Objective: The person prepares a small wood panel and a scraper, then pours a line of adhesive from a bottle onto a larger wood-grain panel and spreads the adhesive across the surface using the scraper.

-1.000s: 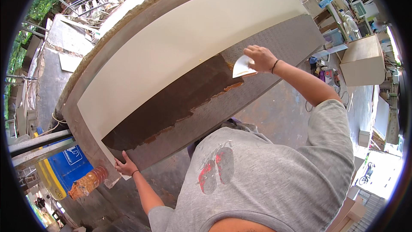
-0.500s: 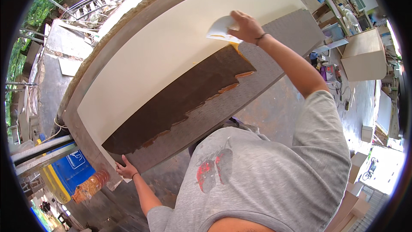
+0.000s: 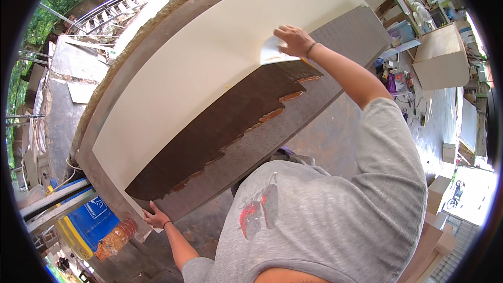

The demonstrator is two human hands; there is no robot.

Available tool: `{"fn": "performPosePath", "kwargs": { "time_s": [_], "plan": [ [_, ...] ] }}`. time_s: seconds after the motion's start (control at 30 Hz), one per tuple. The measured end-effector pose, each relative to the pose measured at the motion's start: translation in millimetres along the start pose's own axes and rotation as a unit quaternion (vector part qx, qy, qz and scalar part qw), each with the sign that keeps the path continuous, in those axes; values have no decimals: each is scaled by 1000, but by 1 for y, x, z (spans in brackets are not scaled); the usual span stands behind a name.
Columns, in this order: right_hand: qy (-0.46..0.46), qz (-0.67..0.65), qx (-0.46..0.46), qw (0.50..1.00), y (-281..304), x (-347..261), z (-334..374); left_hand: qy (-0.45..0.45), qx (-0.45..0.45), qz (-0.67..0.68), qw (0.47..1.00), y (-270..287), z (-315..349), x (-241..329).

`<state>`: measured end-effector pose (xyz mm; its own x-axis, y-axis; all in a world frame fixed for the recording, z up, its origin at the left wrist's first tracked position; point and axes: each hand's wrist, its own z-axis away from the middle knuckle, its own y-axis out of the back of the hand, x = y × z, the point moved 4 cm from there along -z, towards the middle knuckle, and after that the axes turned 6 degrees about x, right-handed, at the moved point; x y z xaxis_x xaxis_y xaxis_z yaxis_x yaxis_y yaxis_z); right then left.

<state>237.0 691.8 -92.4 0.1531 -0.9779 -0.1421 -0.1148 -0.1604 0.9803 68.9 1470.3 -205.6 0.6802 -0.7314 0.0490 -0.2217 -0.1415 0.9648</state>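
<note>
A long grey-brown sheet lies on a larger cream-white board. A dark, wet-looking coating covers much of the sheet, with a ragged amber ridge of thick liquid, like glue, along its near side. My right hand is closed on a thin whitish spreader, whose straight edge rests at the far right end of the dark coating. At the near left corner, my left hand grips the sheet's edge, thumb on top; the fingers are partly hidden.
Under the board is a rough-edged grey table. A blue and yellow bin and a rusty-brown cylinder stand off its left end. To the right are a pale wooden cabinet and cluttered shelves. Tools and cables lie on the floor there.
My right hand has drawn the spreader a little toward me. The dark coating reaches slightly farther right, and the amber streak under the spreader has mostly gone. My left hand stays at the corner.
</note>
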Motion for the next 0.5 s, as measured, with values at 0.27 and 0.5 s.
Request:
{"fn": "performPosePath", "kwargs": {
  "time_s": [0.27,0.5],
  "plan": [
    [-67,3,83,994,69,40,15,-13,3,-15,1000,-7,-6,-3],
    [-53,46,-61,996,33,78,84,-16,-21,-46,999,-4,-4,-4]
  ]
}}
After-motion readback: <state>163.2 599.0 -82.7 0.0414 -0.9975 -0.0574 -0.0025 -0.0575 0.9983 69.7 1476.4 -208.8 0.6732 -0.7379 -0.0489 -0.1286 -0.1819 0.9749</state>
